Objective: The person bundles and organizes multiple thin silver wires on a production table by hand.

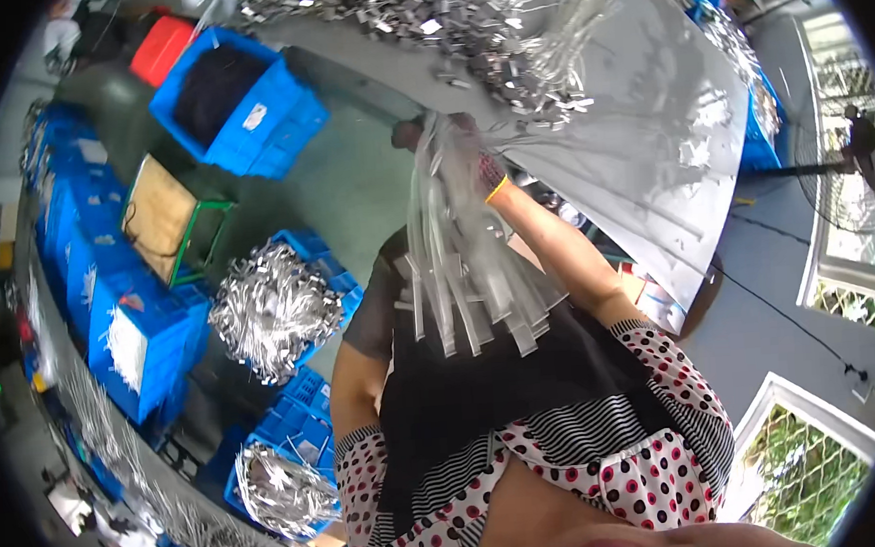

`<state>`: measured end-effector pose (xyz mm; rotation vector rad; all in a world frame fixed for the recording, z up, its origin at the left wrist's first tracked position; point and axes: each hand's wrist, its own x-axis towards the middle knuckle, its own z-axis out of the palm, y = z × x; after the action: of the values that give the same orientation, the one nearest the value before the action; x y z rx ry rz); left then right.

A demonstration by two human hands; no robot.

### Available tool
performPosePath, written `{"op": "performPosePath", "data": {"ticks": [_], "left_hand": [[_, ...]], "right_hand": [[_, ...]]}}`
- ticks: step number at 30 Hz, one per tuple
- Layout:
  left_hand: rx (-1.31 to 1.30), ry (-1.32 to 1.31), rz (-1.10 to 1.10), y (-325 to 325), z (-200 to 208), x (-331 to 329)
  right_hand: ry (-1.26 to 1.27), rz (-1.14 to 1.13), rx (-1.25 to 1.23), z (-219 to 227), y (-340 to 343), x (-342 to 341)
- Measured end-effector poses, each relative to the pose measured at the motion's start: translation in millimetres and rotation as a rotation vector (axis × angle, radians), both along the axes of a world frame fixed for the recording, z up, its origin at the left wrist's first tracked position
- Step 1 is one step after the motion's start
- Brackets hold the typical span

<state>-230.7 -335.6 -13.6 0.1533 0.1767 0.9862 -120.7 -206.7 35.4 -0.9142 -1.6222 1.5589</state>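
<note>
A bundle of long, clear, flat strips (456, 242) hangs in front of my black apron, its loose ends spread toward me and smeared by motion. My right hand (481, 161), in a dark glove with a yellow cuff, is closed on the upper end of the bundle. On the bundle's other side my left hand (407, 133), also dark-gloved, presses in against the strips. Its fingers look closed on them, though blur and the strips hide most of that hand. Just beyond, a grey tabletop (643, 191) carries a heap of strips with small silver and dark end pieces (422, 24).
Left of me, blue crates (284, 132) stand on the floor, several piled with silvery strip bundles (274, 309). A wooden-topped stool with a green frame (159, 220) is among them. A red bin (161, 52) is at the far left. To the right are a fan (855, 143) and windows.
</note>
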Motion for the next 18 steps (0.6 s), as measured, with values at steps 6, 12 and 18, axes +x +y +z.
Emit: {"op": "performPosePath", "data": {"ticks": [6, 12, 18], "left_hand": [[0.357, 1.215, -0.002, 31, 69, 70], [0.924, 1.525, 0.288, 71, 1, 116], [0.536, 1.716, -0.106, 121, 12, 151]], "right_hand": [[-0.155, -0.067, -0.18, 56, 45, 59], [-0.69, -0.348, 0.563, 31, 157, 94], [0.509, -0.793, -0.328, 51, 167, 153]]}}
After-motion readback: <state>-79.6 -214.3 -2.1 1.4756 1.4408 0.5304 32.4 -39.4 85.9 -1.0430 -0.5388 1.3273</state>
